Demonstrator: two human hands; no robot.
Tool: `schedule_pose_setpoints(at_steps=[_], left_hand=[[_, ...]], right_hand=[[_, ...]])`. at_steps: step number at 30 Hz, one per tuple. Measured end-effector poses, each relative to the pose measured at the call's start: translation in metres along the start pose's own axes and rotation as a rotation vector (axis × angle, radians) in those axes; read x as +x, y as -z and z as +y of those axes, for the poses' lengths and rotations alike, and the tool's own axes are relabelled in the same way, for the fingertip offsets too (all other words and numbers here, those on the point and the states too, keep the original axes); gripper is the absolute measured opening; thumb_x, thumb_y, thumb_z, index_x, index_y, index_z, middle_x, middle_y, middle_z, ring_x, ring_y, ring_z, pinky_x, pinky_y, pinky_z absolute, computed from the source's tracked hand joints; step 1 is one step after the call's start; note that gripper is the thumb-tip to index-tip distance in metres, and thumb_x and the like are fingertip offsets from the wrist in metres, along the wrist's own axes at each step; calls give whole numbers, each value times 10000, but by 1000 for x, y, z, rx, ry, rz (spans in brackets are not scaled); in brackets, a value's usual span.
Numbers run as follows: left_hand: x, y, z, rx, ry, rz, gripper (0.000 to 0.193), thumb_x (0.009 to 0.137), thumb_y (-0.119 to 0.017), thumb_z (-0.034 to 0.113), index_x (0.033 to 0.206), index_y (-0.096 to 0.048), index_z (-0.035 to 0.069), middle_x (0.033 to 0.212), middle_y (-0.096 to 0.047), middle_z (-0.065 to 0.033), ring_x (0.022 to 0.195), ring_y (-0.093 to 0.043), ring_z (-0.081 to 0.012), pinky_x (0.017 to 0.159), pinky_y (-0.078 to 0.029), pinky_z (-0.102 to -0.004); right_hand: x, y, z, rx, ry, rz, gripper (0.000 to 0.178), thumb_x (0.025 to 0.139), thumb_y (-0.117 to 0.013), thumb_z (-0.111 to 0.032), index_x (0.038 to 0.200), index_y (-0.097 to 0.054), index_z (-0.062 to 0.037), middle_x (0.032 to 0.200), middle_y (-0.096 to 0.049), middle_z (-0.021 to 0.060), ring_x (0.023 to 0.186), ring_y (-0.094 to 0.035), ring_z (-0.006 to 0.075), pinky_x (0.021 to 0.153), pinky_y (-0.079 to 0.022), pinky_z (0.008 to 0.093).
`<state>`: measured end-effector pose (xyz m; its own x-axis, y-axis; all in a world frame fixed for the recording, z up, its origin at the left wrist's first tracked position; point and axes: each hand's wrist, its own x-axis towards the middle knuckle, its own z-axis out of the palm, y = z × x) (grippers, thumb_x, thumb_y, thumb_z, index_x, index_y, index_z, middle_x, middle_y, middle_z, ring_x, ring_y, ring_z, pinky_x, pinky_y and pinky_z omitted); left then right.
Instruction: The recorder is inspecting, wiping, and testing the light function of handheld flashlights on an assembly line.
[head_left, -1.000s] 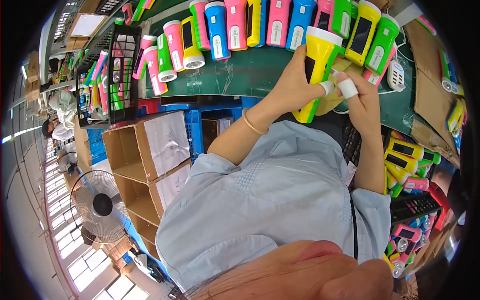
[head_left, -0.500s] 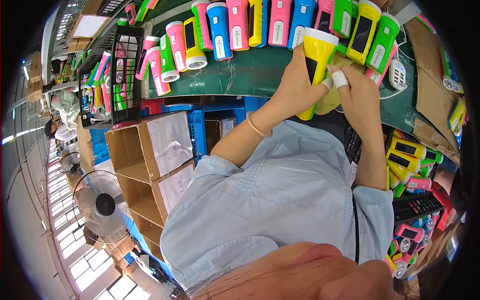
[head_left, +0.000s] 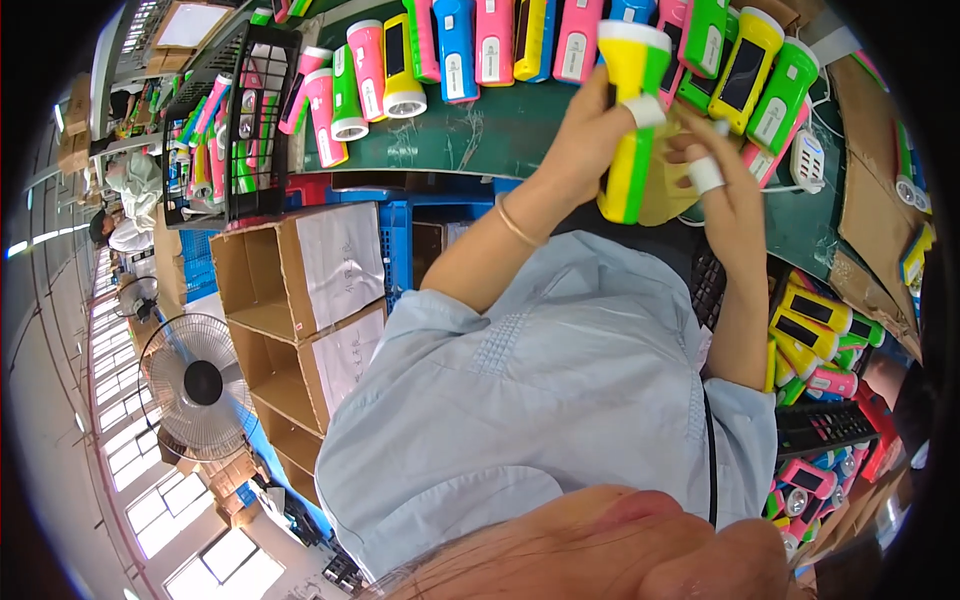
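My left hand [head_left: 590, 135] is closed around a flashlight [head_left: 632, 165] with a white head and a yellow-and-green body, held upright over the near edge of the bench. White tape wraps the left thumb, which lies across its body. Just right of it, my right hand [head_left: 725, 190] has curled, partly blurred fingers and a taped thumb. They are at a yellow cloth [head_left: 662, 190], which hangs beside and behind the flashlight and seems pinched in them. Beyond my hands stands a row of pink, blue, yellow and green flashlights, including a blue one [head_left: 456, 55] and a yellow one [head_left: 747, 70].
A black crate [head_left: 262, 130] with more flashlights stands at the left, above cardboard compartments [head_left: 255, 270]. At the right are a white multi-port charger [head_left: 807, 160] with cables and a pile of flashlights [head_left: 810, 320]. The green bench [head_left: 440, 145] curves across; a fan [head_left: 200, 385] stands lower left.
The flashlight has turned in my left hand, so its yellow-green side seam faces up instead of its dark panel. My right hand has moved away from it, a little right and down.
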<state>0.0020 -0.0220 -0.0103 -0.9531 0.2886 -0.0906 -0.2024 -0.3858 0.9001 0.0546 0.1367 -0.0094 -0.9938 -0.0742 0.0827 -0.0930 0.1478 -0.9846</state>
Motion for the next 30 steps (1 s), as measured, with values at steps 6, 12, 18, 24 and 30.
schedule_pose_setpoints(at_steps=[6,12,18,24,30], left_hand=[[15,-18,10,-121,-109,98,422,876,-461,432,972,-483,22,697,-557,-72,551,-548,-163,471,-452,-315],[26,-21,-7,273,-452,234,381,939,-317,317,919,-525,-1,824,-559,-60,714,-509,-118,609,-414,-255],[37,-2,-8,118,-256,23,462,915,-278,407,869,-568,50,723,-582,-60,617,-541,-156,532,-438,-268],[33,-7,12,-596,105,80,646,873,-240,584,1031,-532,30,822,-604,-110,680,-582,-247,595,-495,-346],[21,-3,-4,-601,-10,90,668,874,-239,579,943,-551,-8,673,-581,-123,608,-570,-252,588,-482,-331]], right_hand=[[6,-10,14,155,-104,-238,408,856,-557,-229,1136,-511,64,1032,-584,91,940,-536,127,836,-408,257],[17,-19,26,308,-132,-99,469,834,-602,-237,1172,-493,71,1051,-582,85,940,-537,128,842,-405,252],[22,-26,33,176,-68,-96,408,866,-554,-291,1081,-528,55,957,-605,102,862,-551,117,755,-433,243],[17,-30,16,-638,353,351,447,758,-673,-301,1042,-519,8,842,-556,123,725,-571,276,611,-448,350],[10,-30,15,-334,241,22,445,795,-627,-242,1105,-488,46,986,-557,184,904,-564,309,769,-448,337]])
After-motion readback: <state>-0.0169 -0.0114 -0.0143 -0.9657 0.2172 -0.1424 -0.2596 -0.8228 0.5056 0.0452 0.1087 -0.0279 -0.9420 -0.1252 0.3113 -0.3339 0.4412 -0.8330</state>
